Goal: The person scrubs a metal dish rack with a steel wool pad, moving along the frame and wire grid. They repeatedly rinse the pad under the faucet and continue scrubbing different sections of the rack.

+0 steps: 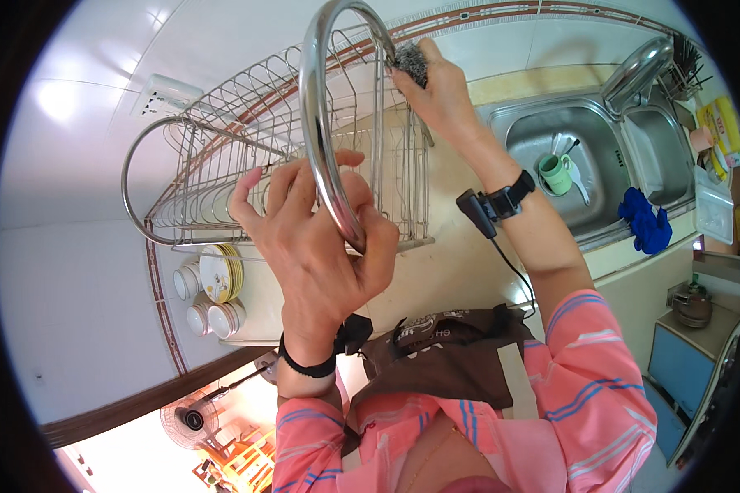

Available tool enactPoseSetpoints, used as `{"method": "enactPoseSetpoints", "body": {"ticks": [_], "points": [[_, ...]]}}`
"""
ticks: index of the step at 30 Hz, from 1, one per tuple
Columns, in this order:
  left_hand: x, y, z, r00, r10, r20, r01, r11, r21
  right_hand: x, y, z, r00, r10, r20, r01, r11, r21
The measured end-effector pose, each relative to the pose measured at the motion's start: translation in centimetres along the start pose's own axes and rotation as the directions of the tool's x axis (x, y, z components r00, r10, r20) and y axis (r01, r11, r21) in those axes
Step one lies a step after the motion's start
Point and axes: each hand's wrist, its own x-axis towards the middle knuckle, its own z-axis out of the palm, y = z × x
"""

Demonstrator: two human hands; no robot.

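Observation:
A wire dish rack (263, 148) with thick, shiny tube ends is tilted up over the counter, close in front of me. My left hand (308, 238) is wrapped around the near curved metal tube (309, 90), thumb on one side and fingers spread toward the wires. In my right hand (446, 92) a grey steel wool scrubber (411, 63) is pinched by the fingertips. It presses against the far side of the same tube, near the top of the rack. The rack's lower edge is partly hidden behind my left hand.
Stacks of bowls (225, 319) and plates (222, 274) stand on the counter at left. The steel sink (518, 135) at right holds a green mug (556, 176) and a white spoon. A blue cloth (645, 222) hangs over its front edge. The faucet (633, 78) stands behind.

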Motion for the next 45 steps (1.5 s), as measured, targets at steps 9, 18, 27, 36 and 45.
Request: {"method": "enactPoseSetpoints", "body": {"ticks": [9, 18, 27, 36, 45], "points": [[0.5, -0.3, 0.4, 0.999, 0.013, -0.035, -0.013, 1.0, -0.001, 0.3, 0.6, 0.9, 0.928, -0.321, -0.188, 0.307, 0.946, -0.101], [0.4, -0.3, 0.2, 0.999, 0.02, -0.036, -0.021, 1.0, -0.013, 0.5, 0.2, -0.5, 0.998, 0.001, 0.061, 0.005, 0.995, -0.098], [0.6, -0.2, 0.2, 0.999, 0.017, -0.042, -0.017, 1.0, -0.001, 1.1, 0.5, -0.9, 0.998, -0.025, 0.064, 0.026, 1.0, -0.015], [0.5, -0.5, 0.2, 1.0, 0.01, -0.022, -0.01, 1.0, 0.007, 1.0, 1.0, -0.7, 0.987, 0.109, 0.117, -0.113, 0.993, 0.029], [0.6, -0.3, 0.2, 0.998, 0.002, -0.057, -0.002, 1.0, 0.007, 1.1, -0.4, -0.1, 0.975, 0.213, 0.056, -0.217, 0.973, 0.079]]}}
